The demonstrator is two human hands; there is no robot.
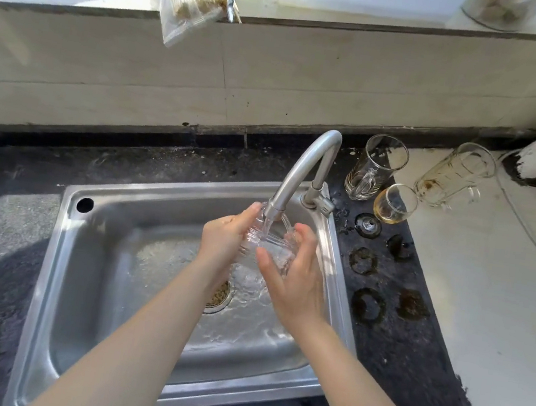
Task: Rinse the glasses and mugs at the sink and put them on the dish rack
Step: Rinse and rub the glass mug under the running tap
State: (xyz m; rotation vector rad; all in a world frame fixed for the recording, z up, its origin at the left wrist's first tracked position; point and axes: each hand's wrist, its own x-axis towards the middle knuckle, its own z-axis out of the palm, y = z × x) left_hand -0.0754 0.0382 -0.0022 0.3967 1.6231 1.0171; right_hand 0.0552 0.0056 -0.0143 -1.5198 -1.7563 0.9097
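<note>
Water (267, 226) from the tap (302, 169) hits a glass (268, 249) held tilted over the sink (172, 186), left hand (225, 236) and right hand (294, 285) with fingers (248, 212) curled round it, probably to rinse every side.

A clear ribbed glass (269, 246) lies roughly on its side over the stainless sink (98, 248), gripped between the left hand (226, 234) and the right hand (293, 285), with water from the tap (310, 160) running over it. Right of the sink stand three more, all upright and mouth up: a handled glass mug (373, 169) on the dark counter (412, 343) with brownish dregs in its base, a small tumbler (393, 205) just in front of it holding a little amber liquid, and a taller handled mug (453, 175) (streaked brown inside) on the pale surface (489, 285) beside them.
</note>
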